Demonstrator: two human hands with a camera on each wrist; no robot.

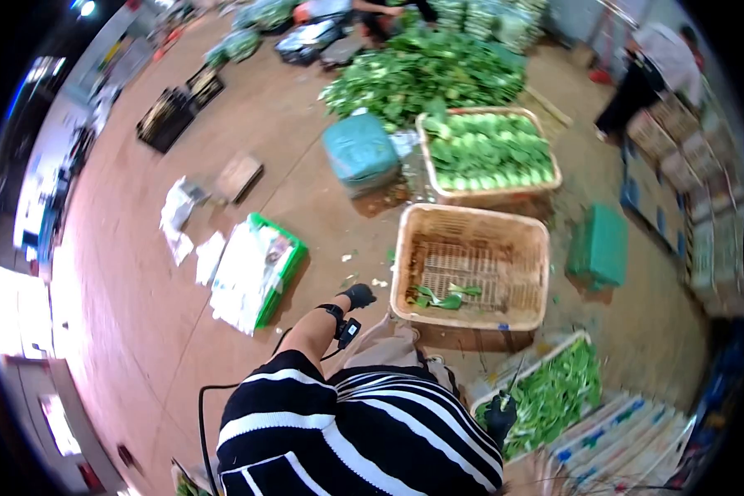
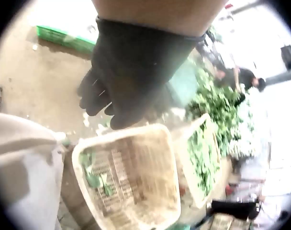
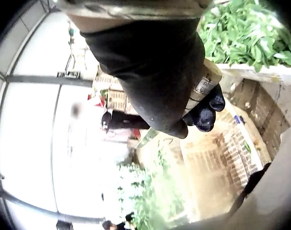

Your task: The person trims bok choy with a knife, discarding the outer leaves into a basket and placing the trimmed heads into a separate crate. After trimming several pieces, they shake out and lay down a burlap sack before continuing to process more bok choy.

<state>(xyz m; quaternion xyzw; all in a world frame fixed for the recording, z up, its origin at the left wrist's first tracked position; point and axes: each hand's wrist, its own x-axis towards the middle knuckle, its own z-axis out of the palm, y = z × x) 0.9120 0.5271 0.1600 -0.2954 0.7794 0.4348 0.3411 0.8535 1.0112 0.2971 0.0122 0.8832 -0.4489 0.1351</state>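
Note:
My left hand (image 2: 131,72), in a black glove, hangs over the floor beside the near crate with its fingers loosely bent and nothing in them. My right hand (image 3: 169,91), also gloved in black, curls round the pale handle of a knife (image 3: 203,86); part of its blade shows past the thumb. In the head view that right hand is low at my right side, next to a crate of loose green leaves (image 1: 566,380). Ahead of me stands a big pale plastic crate (image 1: 541,264) with a few leafy greens (image 1: 445,299) on its slatted bottom.
Behind it, another crate (image 1: 556,174) holds rows of trimmed greens. A large leaf pile (image 1: 438,70) lies farther back. Blue-green (image 1: 360,153) and green (image 1: 599,244) blocks flank the crates. A green tray with white plastic (image 1: 252,269) sits left; a person (image 1: 665,62) stands by boxes.

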